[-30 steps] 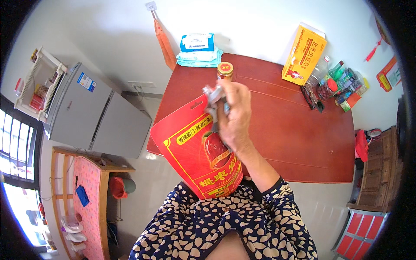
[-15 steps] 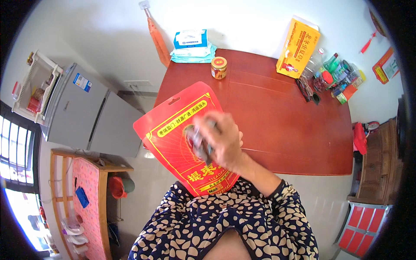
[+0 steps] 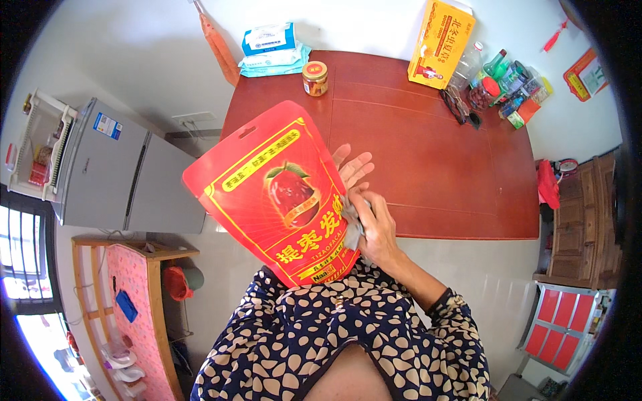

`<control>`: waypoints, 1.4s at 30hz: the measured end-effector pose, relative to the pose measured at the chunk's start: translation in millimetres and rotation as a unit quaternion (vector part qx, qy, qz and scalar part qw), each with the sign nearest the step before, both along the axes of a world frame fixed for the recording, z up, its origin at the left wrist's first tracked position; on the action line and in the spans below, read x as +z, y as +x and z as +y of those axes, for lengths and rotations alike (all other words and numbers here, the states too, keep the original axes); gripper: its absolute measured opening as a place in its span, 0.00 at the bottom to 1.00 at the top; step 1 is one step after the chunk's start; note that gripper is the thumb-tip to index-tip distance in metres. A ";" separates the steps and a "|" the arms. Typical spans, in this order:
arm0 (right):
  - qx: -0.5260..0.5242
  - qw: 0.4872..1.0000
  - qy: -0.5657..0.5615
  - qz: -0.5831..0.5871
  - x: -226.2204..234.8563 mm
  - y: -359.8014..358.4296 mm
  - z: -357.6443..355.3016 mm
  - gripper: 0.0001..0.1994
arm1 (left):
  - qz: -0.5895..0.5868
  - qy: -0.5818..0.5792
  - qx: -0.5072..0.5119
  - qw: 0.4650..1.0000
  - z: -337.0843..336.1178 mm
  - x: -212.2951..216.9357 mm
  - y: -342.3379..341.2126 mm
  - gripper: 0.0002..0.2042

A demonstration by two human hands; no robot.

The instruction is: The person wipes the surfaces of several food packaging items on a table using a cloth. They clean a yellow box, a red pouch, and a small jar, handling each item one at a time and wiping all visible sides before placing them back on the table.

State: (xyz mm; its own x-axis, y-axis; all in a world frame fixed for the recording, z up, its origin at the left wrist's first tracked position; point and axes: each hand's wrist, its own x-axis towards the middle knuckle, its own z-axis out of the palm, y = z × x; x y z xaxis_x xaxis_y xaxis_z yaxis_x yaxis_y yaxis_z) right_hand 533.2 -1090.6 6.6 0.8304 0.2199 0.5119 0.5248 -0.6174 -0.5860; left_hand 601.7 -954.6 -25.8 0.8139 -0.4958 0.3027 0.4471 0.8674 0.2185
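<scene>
A large red stand-up pouch [image 3: 267, 167], with a red date pictured on its front, is held tilted against my chest, its hang-hole end up and to the left. My left hand [image 3: 352, 166] supports it from behind. Only the outstretched fingers of that hand show past the pouch's right edge; palm and thumb are hidden. My right hand [image 3: 380, 230] pinches a crumpled grey cloth [image 3: 353, 224], which touches the lower right edge of the pouch.
Beyond the pouch is a reddish-brown table [image 3: 428, 154]. On it stand a lidded jar [image 3: 315, 79], stacked wipe packs [image 3: 271, 53], a yellow box [image 3: 441, 47], sunglasses [image 3: 458, 107] and several bottles [image 3: 495, 63]. A grey fridge [image 3: 107, 167] stands at left.
My right hand has moved with the cloth from the middle of the pouch's front to its right edge. The date picture is uncovered, and my left fingers now show beyond the edge.
</scene>
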 end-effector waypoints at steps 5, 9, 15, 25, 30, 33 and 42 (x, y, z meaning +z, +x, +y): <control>0.062 0.995 0.069 0.041 -8.4 -36.1 -13.1 0.20 | -0.184 -0.145 -0.139 0.962 -9.7 -21.3 31.7 0.30; 0.147 0.981 0.086 -0.092 4.8 -33.4 1.3 0.22 | -0.156 -0.154 -0.176 0.960 -22.0 -37.5 34.2 0.26; 0.071 0.978 0.073 -0.182 56.0 37.9 38.8 0.27 | 0.142 -0.126 -0.039 0.981 -25.3 -124.3 -13.9 0.31; 0.198 0.953 -0.062 -0.222 52.1 34.1 81.0 0.14 | 0.052 -0.104 -0.173 0.978 -16.6 -46.9 16.3 0.22; 0.266 0.940 -0.096 -0.190 30.9 -1.4 63.5 0.08 | -0.063 -0.162 -0.144 0.974 -3.9 -66.4 43.6 0.23; 0.255 0.948 -0.086 -0.172 15.0 -12.7 47.8 0.11 | -0.117 -0.164 -0.136 0.970 0.4 -59.0 59.4 0.24; -0.109 0.938 0.309 0.115 -24.7 25.1 27.9 0.14 | -0.173 -0.218 -0.044 0.959 2.8 -15.4 81.1 0.18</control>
